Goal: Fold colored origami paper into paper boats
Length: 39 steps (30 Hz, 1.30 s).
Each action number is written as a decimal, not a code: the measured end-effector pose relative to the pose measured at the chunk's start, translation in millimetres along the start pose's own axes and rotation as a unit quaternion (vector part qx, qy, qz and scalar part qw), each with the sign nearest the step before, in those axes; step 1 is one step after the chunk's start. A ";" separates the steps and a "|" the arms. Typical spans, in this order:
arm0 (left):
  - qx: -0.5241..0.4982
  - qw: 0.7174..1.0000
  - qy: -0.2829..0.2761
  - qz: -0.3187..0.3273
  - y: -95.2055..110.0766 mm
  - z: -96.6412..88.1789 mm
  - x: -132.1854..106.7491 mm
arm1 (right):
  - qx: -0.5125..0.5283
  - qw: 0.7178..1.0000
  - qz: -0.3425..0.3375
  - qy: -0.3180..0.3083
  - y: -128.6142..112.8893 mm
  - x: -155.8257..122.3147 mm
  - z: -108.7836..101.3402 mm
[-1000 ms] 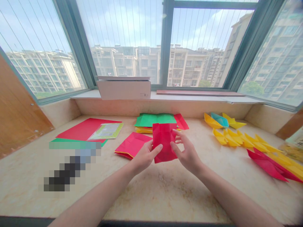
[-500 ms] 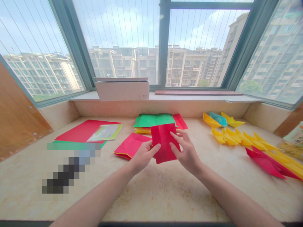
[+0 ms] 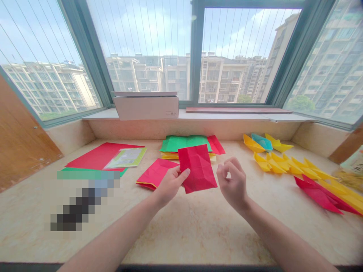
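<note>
My left hand [image 3: 170, 184] pinches the lower left edge of a creased red paper [image 3: 197, 168] and holds it up above the marble ledge [image 3: 181, 230]. My right hand [image 3: 234, 183] hovers just right of the paper, apart from it, with its fingers curled loosely and nothing in them. Behind the held sheet lie a folded red and yellow piece [image 3: 154, 173] and a stack of green, yellow and red sheets [image 3: 185, 144].
Large red and green sheets with a printed leaflet [image 3: 127, 157] lie at the left, beside a pixelated patch. Several folded yellow, teal and red paper boats [image 3: 283, 162] fill the right side. A white box [image 3: 146, 105] stands on the window sill.
My right hand has let go of the red paper and drawn back to the right with its fingers curling. The left hand alone now holds the sheet, which has tilted flatter.
</note>
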<state>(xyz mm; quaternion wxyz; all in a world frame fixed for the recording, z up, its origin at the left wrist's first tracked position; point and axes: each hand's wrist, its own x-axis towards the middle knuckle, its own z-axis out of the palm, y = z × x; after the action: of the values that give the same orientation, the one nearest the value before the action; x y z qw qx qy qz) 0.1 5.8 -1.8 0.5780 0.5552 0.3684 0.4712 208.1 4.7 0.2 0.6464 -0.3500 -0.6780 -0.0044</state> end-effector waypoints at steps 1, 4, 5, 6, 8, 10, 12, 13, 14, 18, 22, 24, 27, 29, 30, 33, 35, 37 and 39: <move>0.000 1.000 -0.001 -0.001 0.2 0.3 -0.3 | 0.008 1.000 -0.001 -0.005 0.2 -1.2 0.3; 0.001 1.000 -0.007 -0.001 0.8 0.8 -1.3 | 0.023 0.999 0.015 -0.031 0.9 -3.6 1.2; 0.000 1.000 -0.008 0.000 0.9 0.9 -1.4 | 0.024 0.999 0.020 -0.038 1.0 -3.8 1.3; -0.001 1.000 -0.008 0.000 1.0 0.8 -1.5 | 0.023 0.999 0.022 -0.044 1.0 -3.7 1.3; -0.003 1.000 -0.009 0.001 1.0 0.8 -1.4 | 0.019 0.998 0.022 -0.051 0.7 -3.1 1.0; -0.006 1.000 -0.006 0.001 1.2 0.8 -1.1 | 0.020 0.998 0.022 -0.055 0.3 -2.6 1.0; -0.013 1.000 -0.004 0.002 1.5 1.1 -0.8 | 0.026 0.998 0.021 -0.061 0.2 -2.8 1.5; -0.017 1.000 -0.003 0.002 1.8 1.2 -0.7 | 0.030 0.997 0.019 -0.067 0.3 -3.3 1.9; -0.022 1.000 -0.003 0.003 2.1 1.4 -0.7 | 0.036 0.996 0.017 -0.077 0.5 -4.0 2.4; -0.036 0.999 -0.007 0.003 3.4 2.2 -1.2 | 0.047 0.991 -0.001 -0.125 1.1 -7.9 3.9; -0.042 0.999 -0.014 0.000 5.0 3.3 -2.1 | 0.032 0.990 -0.014 -0.138 0.1 -10.4 2.2; -0.042 0.999 -0.015 -0.001 5.5 3.8 -2.5 | 0.039 0.991 -0.019 -0.130 -1.4 -10.9 -0.2; -0.043 0.999 -0.014 -0.004 5.5 4.1 -2.4 | 0.079 0.987 -0.059 -0.125 -4.7 -12.1 -3.8; -0.045 0.999 -0.011 -0.005 4.9 4.0 -1.9 | 0.105 0.982 -0.089 -0.131 -6.3 -13.5 -4.7; -0.046 0.999 -0.009 -0.005 4.6 3.8 -1.6 | 0.112 0.980 -0.097 -0.136 -6.6 -14.3 -4.5; -0.050 0.999 -0.003 -0.002 3.7 2.8 -0.4 | 0.102 0.974 -0.111 -0.168 -4.9 -16.6 -2.2; -0.056 0.998 0.000 0.003 3.5 2.1 0.4 | 0.085 0.974 -0.113 -0.179 -2.3 -16.8 -0.6; -0.070 0.997 0.007 0.011 3.4 1.5 1.3 | 0.068 0.980 -0.102 -0.155 0.5 -15.4 0.1; -0.086 0.996 0.022 0.018 3.4 0.9 2.2 | 0.058 0.989 -0.084 -0.107 2.7 -12.9 0.0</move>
<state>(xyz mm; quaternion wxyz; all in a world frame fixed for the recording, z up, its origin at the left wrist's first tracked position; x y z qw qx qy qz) 1.1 7.4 1.8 0.6069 0.4993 0.3286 0.5238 208.3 0.7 -12.3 0.5867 -0.2521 -0.7693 0.0181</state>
